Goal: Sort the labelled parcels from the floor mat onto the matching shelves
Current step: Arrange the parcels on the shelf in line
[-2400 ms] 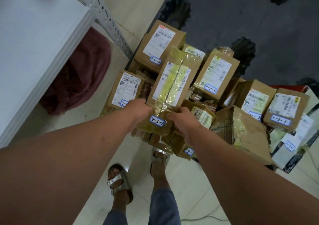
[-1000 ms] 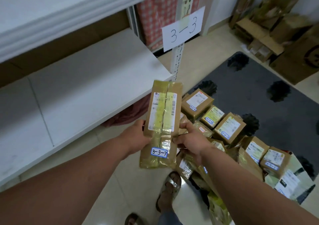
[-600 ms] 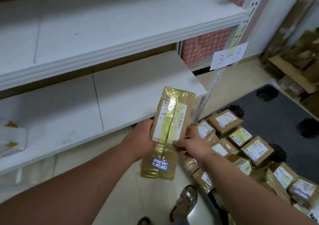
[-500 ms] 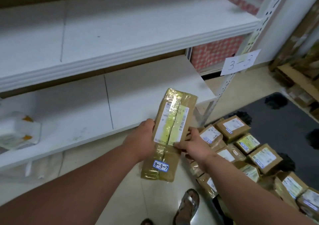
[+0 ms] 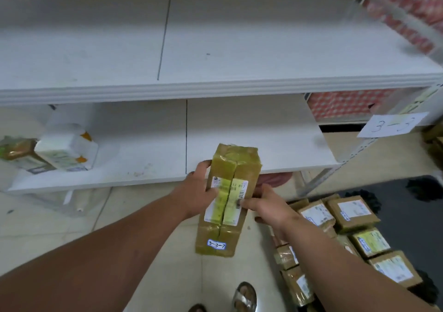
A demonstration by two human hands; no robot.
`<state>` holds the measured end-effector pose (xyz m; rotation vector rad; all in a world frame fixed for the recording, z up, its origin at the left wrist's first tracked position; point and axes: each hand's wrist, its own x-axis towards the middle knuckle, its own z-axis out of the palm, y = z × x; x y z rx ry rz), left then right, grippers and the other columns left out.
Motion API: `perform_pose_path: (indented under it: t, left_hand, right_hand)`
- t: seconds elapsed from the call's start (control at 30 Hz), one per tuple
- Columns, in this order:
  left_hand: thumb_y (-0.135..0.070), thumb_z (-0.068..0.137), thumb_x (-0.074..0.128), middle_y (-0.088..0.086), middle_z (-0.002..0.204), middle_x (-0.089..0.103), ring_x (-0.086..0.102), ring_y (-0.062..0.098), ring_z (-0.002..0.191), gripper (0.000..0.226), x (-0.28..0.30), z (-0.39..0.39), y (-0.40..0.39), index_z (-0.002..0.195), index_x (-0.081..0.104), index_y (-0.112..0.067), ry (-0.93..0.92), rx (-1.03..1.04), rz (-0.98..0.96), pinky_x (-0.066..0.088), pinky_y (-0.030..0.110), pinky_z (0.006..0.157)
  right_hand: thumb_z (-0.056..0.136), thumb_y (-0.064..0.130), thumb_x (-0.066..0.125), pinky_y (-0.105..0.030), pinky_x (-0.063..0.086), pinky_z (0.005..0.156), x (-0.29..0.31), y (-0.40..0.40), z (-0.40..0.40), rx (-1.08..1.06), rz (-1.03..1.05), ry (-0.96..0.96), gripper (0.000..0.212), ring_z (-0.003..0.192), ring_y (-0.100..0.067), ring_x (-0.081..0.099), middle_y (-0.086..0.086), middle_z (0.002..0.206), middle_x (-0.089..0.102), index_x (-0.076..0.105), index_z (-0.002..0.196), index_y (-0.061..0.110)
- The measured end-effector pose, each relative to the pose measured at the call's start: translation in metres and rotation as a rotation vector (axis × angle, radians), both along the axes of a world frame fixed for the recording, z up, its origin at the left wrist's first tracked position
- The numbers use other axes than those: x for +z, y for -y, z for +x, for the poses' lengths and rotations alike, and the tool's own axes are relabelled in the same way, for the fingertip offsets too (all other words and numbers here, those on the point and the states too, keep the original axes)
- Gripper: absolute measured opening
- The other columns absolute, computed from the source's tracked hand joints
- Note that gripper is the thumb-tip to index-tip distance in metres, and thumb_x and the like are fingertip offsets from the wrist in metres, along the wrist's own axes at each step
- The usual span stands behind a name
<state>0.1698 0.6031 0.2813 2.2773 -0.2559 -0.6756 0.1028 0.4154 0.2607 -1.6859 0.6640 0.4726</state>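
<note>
You hold the parcel (image 5: 227, 199) between both hands, long side up, its far end over the front edge of the lower shelf (image 5: 251, 129). Your left hand (image 5: 195, 192) grips its left side, thumb across the white label. Your right hand (image 5: 268, 207) pinches the right edge, thumb on the barcode. A small tag near its bottom end reads 3-3-7. Right of your right hand a sign (image 5: 390, 124) reading 3-3 hangs on the rack post. Below that hand more parcels (image 5: 354, 230) lie on the floor. Left of your left hand, two packages (image 5: 60, 153) rest on the lower shelf.
</note>
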Motion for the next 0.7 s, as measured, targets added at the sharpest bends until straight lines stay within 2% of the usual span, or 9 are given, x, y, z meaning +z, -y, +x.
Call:
perform_pose_path:
  t: [0.07,0.17,0.23,0.3,0.37,0.43,0.53,0.6,0.7]
  left_hand:
    - [-0.029,0.097,0.056,0.004,0.123,0.055,0.063,0.024,0.084,0.04,0.002,0.011,-0.002,0.132,0.037,-0.031,-0.013,0.026,0.039,0.057,0.045,0.077]
    - [-0.033,0.1,0.05,0.005,0.101,0.063,0.062,0.022,0.08,0.021,0.007,0.028,-0.008,0.117,0.04,-0.023,-0.03,0.069,0.113,0.056,0.046,0.081]
    - [-0.033,0.101,0.05,0.0,0.103,0.063,0.062,0.02,0.081,0.034,0.008,0.041,-0.011,0.13,0.036,-0.023,-0.008,0.093,0.125,0.054,0.04,0.077]
    - [-0.03,0.102,0.051,-0.003,0.109,0.06,0.06,0.012,0.077,0.061,0.009,0.051,-0.015,0.151,0.015,-0.03,0.021,0.105,0.108,0.048,0.035,0.075]
    - [-0.028,0.102,0.051,-0.002,0.109,0.06,0.058,0.008,0.074,0.078,0.007,0.059,-0.02,0.155,-0.005,-0.039,0.069,0.072,0.135,0.044,0.031,0.076]
    - [-0.026,0.102,0.05,0.002,0.111,0.062,0.06,0.012,0.077,0.078,0.003,0.069,-0.029,0.154,-0.004,-0.045,0.114,0.035,0.181,0.045,0.03,0.076]
    - [-0.026,0.103,0.049,0.006,0.122,0.06,0.056,0.017,0.092,0.063,-0.008,0.087,-0.046,0.153,0.014,-0.044,0.092,0.029,0.216,0.044,0.03,0.083]
    - [-0.026,0.103,0.049,0.006,0.121,0.06,0.056,0.018,0.092,0.058,-0.015,0.101,-0.058,0.151,0.021,-0.041,0.076,0.02,0.232,0.043,0.03,0.082]
    - [-0.027,0.102,0.05,0.007,0.119,0.061,0.055,0.019,0.09,0.054,-0.025,0.134,-0.079,0.15,0.026,-0.037,0.1,0.004,0.27,0.042,0.031,0.08]
  right_hand:
    - [0.085,0.022,0.073,-0.04,0.05,0.087,0.001,-0.003,0.013,0.052,-0.009,-0.005,0.043,0.1,-0.015,0.06,0.002,0.114,0.064,0.046,0.117,0.016]
    - [0.085,0.021,0.073,-0.039,0.049,0.086,0.002,-0.005,0.037,0.127,-0.018,0.012,0.053,0.106,-0.017,0.06,0.002,0.126,0.061,0.04,0.127,0.02]
    - [0.085,0.022,0.072,-0.035,0.046,0.089,0.002,-0.006,0.056,0.188,-0.021,0.023,0.074,0.109,-0.018,0.059,0.001,0.13,0.061,0.026,0.143,0.028]
    - [0.086,0.024,0.071,-0.036,0.046,0.094,0.003,-0.007,0.074,0.253,-0.043,0.022,0.093,0.109,-0.02,0.061,-0.002,0.126,0.064,0.006,0.151,0.04]
    - [0.088,0.023,0.069,-0.034,0.046,0.092,0.005,-0.011,0.091,0.317,-0.065,0.03,0.099,0.108,-0.02,0.063,-0.003,0.123,0.066,-0.004,0.152,0.043]
    - [0.089,0.023,0.068,-0.029,0.045,0.084,0.006,-0.018,0.107,0.368,-0.086,0.043,0.097,0.099,-0.018,0.063,-0.003,0.116,0.068,-0.001,0.154,0.043]
    - [0.09,0.022,0.065,-0.029,0.044,0.079,0.0,-0.034,0.131,0.395,-0.091,0.035,0.088,0.089,-0.016,0.06,-0.003,0.112,0.066,0.009,0.153,0.043]
    - [0.091,0.019,0.064,-0.03,0.045,0.079,-0.007,-0.046,0.148,0.381,-0.064,0.024,0.084,0.085,-0.015,0.059,-0.003,0.109,0.066,0.013,0.152,0.044]
    - [0.091,0.012,0.062,-0.025,0.044,0.071,-0.014,-0.068,0.177,0.343,-0.036,0.035,0.081,0.08,-0.011,0.059,-0.001,0.102,0.067,0.016,0.151,0.043]
